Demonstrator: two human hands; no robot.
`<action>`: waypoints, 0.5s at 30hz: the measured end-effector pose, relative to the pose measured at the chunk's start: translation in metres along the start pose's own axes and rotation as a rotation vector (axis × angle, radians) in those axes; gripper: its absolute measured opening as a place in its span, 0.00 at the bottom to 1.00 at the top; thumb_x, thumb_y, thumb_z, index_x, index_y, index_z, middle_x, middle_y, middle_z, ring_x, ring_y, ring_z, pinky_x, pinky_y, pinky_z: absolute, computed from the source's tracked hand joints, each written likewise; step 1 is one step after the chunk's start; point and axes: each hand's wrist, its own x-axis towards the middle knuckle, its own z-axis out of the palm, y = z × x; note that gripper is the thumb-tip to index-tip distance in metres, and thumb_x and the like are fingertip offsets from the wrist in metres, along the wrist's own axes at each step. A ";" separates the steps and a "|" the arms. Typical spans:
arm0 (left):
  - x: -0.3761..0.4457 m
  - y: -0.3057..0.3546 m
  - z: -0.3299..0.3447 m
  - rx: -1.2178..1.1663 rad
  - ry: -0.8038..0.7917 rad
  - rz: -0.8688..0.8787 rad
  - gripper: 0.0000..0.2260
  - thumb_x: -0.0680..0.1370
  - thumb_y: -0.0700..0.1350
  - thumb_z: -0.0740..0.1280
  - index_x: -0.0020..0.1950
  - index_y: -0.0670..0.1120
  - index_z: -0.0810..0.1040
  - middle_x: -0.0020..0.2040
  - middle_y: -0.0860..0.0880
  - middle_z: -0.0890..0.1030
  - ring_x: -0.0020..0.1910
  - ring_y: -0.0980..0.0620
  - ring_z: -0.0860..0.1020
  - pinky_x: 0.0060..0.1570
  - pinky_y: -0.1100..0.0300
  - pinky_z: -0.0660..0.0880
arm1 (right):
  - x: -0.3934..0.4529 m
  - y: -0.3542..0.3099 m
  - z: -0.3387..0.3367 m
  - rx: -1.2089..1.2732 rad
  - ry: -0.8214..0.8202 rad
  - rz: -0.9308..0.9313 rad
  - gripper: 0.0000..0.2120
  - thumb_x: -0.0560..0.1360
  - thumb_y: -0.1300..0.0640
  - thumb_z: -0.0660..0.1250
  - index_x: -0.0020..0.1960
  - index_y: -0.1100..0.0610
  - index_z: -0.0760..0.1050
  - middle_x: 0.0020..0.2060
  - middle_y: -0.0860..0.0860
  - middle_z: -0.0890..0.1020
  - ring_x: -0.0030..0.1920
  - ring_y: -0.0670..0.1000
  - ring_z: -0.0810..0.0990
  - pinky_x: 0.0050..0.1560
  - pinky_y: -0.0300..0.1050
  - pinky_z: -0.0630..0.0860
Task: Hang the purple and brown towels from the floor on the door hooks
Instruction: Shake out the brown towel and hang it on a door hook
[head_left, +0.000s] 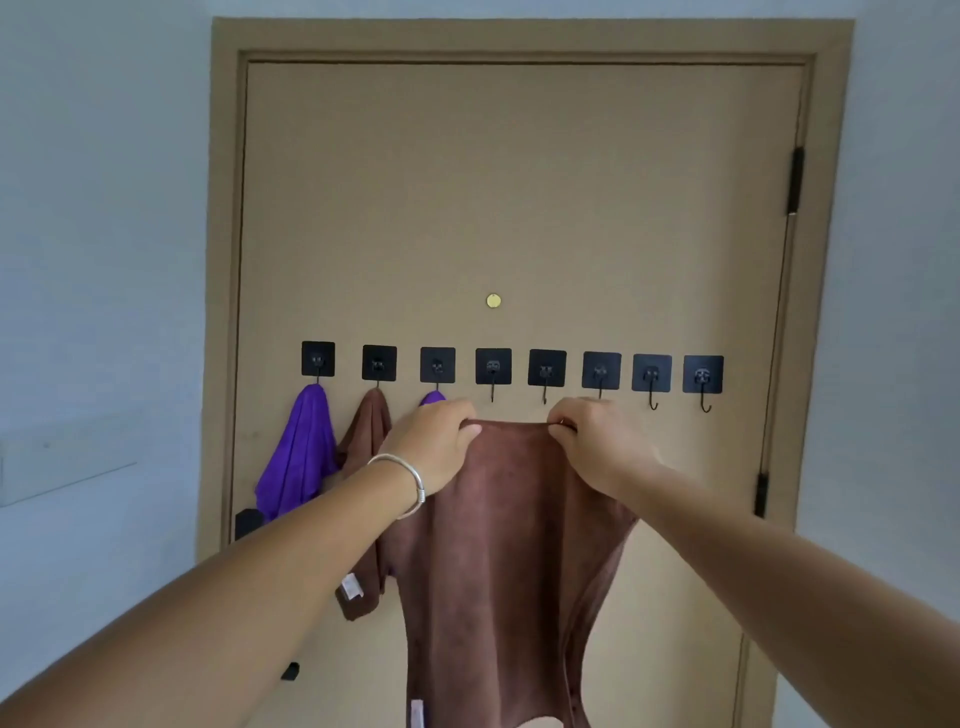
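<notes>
**Fourth towel up at the hooks, not hung yet**

We've got the brown towel (498, 545) stretched by its top edge between both hands, just below the hook row (511, 368). Left hand (441, 441) has fingers curled round the left end of the edge; right hand (592, 441) pinches the right end. The rest of the cloth hangs free in front of the door (519, 208).

State of the row, from the left:
- hook 1: purple towel (298, 457) hung
- hook 2: second brown towel (366, 452) hung
- hook 3: a bit of purple (432, 398) shows above our left hand, so it looks taken
- hook 4 (492, 389) and hook 5 (545, 392): bare, just above the stretched edge
- the rest are further right; hook 6's tip is hidden behind the right hand

Risks as we see them:
- The edge is taut and flat. A hook tip needs a fold or loop to catch; pressed on flat, the cloth likely slides off when we let go.
- Most of the weight hangs low. If only a thin bit of hem catches, it may pull itself free.
- Our left hand sits close to hook 3, so a sideways nudge could knock that purple one down.
- These look like stick-on hooks. A hard downward tug could peel one off.
</notes>
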 end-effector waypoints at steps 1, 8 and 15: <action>0.013 -0.009 0.008 -0.001 0.010 0.008 0.07 0.81 0.52 0.58 0.48 0.51 0.73 0.43 0.54 0.78 0.41 0.50 0.76 0.38 0.55 0.70 | 0.014 0.003 0.009 -0.017 0.005 0.000 0.08 0.79 0.54 0.60 0.49 0.49 0.77 0.46 0.46 0.79 0.46 0.50 0.76 0.46 0.48 0.76; 0.082 -0.065 0.047 -0.022 0.068 0.114 0.05 0.79 0.46 0.62 0.48 0.54 0.65 0.46 0.58 0.74 0.40 0.50 0.76 0.40 0.54 0.73 | 0.089 0.011 0.061 -0.032 0.044 0.023 0.07 0.79 0.55 0.60 0.48 0.49 0.77 0.45 0.48 0.78 0.45 0.51 0.75 0.44 0.47 0.75; 0.142 -0.101 0.085 -0.004 -0.021 0.167 0.17 0.79 0.39 0.58 0.55 0.60 0.77 0.56 0.61 0.74 0.48 0.52 0.77 0.46 0.57 0.71 | 0.147 0.022 0.101 -0.195 0.053 -0.039 0.04 0.79 0.58 0.58 0.51 0.52 0.71 0.44 0.51 0.77 0.43 0.56 0.76 0.40 0.49 0.74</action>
